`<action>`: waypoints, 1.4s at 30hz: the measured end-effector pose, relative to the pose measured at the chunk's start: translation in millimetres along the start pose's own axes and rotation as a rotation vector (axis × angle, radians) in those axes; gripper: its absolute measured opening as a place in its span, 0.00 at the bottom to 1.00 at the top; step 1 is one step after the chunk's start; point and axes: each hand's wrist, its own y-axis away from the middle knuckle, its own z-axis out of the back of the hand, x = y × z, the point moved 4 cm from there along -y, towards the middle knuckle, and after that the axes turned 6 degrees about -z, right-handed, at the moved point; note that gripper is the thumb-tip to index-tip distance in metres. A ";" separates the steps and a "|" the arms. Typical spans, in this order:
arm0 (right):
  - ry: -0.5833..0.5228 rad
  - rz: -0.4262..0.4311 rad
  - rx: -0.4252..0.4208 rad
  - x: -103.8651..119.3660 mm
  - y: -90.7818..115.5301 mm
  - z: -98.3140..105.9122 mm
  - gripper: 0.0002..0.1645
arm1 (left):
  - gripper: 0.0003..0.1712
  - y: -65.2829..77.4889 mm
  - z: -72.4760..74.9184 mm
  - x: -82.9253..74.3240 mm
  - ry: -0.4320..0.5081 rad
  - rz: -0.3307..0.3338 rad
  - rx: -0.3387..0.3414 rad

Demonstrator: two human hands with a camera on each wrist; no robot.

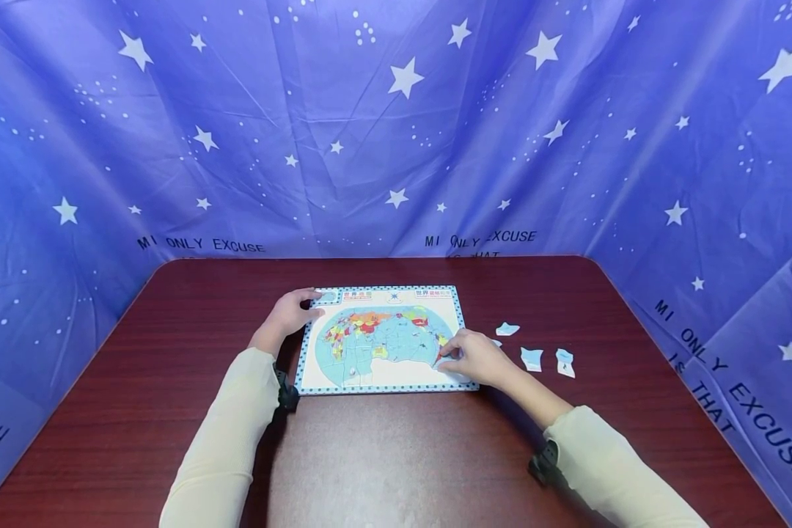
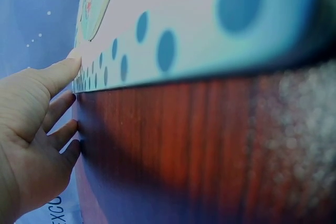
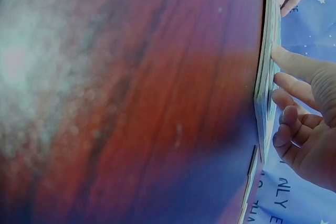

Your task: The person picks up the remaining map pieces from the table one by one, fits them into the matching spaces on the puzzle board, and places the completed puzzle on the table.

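Observation:
A world map jigsaw puzzle board (image 1: 389, 378) with a blue dotted border lies flat on the table. Much of its oval map is filled, with a white gap along the lower part. My left hand (image 1: 290, 314) rests at the board's upper left edge; in the left wrist view its thumb lies on the border and the fingers hang beside the edge. Over the map's right side, my right hand (image 1: 478, 357) pinches a puzzle piece (image 1: 444, 352) with thumb and index finger, low against the board. The fingers hide most of that piece.
Loose puzzle pieces lie right of the board: one light blue piece (image 1: 507, 329) farther back, another piece (image 1: 531, 358) nearer and a third piece (image 1: 565, 362) at far right. A small one is partly behind the right hand. A starry blue curtain (image 1: 343, 183) hangs behind the brown table (image 1: 383, 455).

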 end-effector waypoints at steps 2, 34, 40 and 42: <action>-0.010 -0.005 0.002 -0.4 -0.2 0.6 0.12 | 0.28 0.1 0.4 -0.9 -0.001 0.001 -0.002; -0.004 -0.028 -0.008 -13.5 6.9 14.4 0.16 | 0.28 1.6 -0.1 -1.1 0.000 0.012 -0.007; -0.010 -0.032 -0.011 -22.9 9.7 22.7 0.16 | 0.28 1.6 -0.2 -0.3 -0.007 0.009 -0.006; -0.027 -0.041 -0.013 -28.0 10.3 25.6 0.15 | 0.28 1.5 -0.1 -0.3 -0.006 0.008 -0.006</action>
